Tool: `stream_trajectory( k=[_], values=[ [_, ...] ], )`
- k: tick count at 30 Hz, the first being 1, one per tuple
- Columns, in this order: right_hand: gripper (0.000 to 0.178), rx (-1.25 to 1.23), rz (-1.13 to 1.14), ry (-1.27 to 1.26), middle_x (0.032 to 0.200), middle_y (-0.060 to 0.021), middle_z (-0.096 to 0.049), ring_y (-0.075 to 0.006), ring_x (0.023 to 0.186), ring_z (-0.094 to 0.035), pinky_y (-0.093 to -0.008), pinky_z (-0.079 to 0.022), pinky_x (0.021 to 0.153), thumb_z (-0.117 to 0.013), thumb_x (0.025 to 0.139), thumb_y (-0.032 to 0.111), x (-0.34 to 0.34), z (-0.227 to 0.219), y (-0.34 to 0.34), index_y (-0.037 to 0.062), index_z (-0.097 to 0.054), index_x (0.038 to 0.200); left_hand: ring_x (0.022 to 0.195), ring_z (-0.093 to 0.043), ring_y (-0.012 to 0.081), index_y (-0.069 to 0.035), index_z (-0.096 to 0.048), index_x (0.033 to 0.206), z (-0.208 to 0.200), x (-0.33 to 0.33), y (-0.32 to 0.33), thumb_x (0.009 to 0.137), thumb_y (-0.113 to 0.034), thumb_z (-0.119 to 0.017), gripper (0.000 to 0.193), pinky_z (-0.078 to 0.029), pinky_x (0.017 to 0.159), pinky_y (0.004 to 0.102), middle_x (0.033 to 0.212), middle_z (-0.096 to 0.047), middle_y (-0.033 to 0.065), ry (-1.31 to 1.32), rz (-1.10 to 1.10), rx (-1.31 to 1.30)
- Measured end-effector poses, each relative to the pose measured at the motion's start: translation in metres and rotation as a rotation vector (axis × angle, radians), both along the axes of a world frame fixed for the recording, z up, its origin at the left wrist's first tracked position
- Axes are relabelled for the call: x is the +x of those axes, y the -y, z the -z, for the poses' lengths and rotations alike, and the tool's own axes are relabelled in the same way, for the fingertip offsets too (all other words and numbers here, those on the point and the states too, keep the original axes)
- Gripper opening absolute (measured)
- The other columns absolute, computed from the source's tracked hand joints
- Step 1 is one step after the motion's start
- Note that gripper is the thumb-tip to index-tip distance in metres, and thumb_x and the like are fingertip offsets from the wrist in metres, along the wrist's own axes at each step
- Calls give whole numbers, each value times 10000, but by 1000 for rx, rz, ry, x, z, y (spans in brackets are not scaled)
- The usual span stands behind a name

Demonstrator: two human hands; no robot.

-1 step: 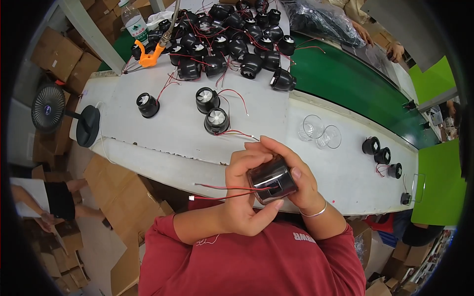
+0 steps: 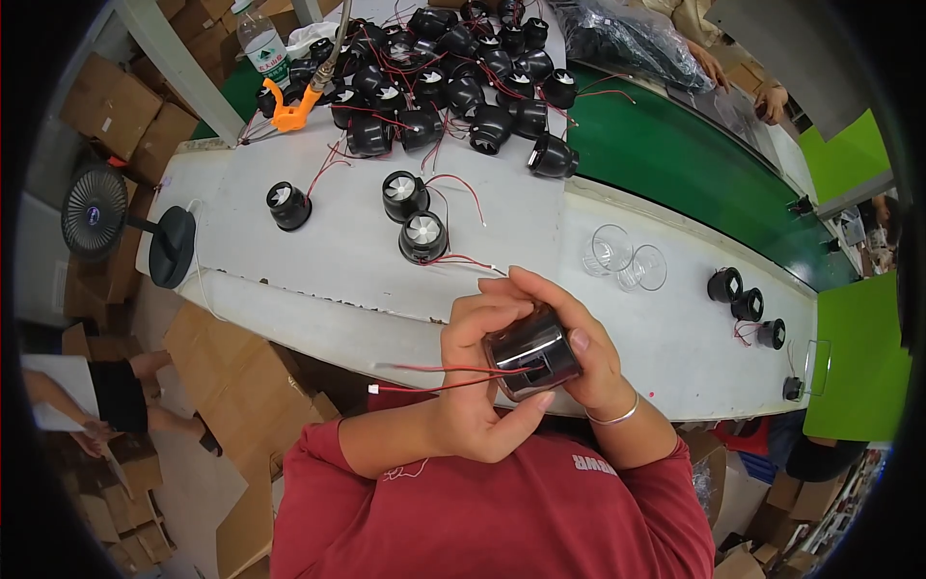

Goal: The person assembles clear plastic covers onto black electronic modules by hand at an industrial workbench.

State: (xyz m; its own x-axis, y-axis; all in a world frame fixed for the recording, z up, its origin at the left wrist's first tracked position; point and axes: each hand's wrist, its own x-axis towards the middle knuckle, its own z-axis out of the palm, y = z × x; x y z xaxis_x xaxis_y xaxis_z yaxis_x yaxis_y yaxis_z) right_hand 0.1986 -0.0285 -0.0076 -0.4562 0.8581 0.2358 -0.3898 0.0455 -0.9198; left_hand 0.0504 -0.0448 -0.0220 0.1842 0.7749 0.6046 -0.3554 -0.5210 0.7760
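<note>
My left hand and my right hand are both closed around a glossy black fan motor, held in front of my chest. A clear rim shows at its left end, perhaps a transparent cup around it. Red and black wires run out of a slot in its side toward the left and end in a small white plug. Beyond my hands, two similar fan motors with white impellers stand close together on the white table. Another fan motor stands farther left.
A heap of black fan motors with red wires fills the far table. Two clear cups stand right of centre; several black units line the right end. An orange-handled tool, bottle, desk fan and green belt surround these.
My hands and the fan motor stay in place. At the left edge, a person in dark shorts has shifted slightly, and a foot now shows.
</note>
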Motion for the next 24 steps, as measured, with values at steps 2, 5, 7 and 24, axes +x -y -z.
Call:
stream_trajectory(
  k=[2,5,7,24],
  values=[
    [561,40,22,21,1402,-210,-466,-281,1304,-452,-370,-334,1092,-320,998,277,1,-4,0,-44,-306,1458,1216,-397,297,-14,-263,1345,-3,-3,-2,733,-9,-661,729,-356,1029,402,1284,-347,201,-109,-33,21],
    [551,-103,120,139,1359,-193,-513,-261,1259,-496,-360,-363,1069,-314,1012,285,13,-15,0,-44,-313,1454,1126,-385,309,-4,-422,1311,-23,-12,-8,794,-123,-704,601,-392,941,389,1253,-341,228,-587,-219,143],
    [546,-142,269,139,1323,-179,-544,-229,1125,-585,-332,-476,933,-308,1028,335,15,-23,4,-38,-349,1424,1032,-443,268,4,-464,1301,-13,-17,-10,854,-158,-675,520,-408,907,356,1222,-425,181,-507,-187,-13],
    [670,-26,186,542,993,-83,-630,-88,726,-611,-234,-495,589,-878,674,161,47,-34,-28,-16,-538,1223,1035,-640,286,-59,-394,1354,4,-2,-43,1033,-361,-399,441,-570,791,429,1198,-593,149,290,675,-953]
  ],
)
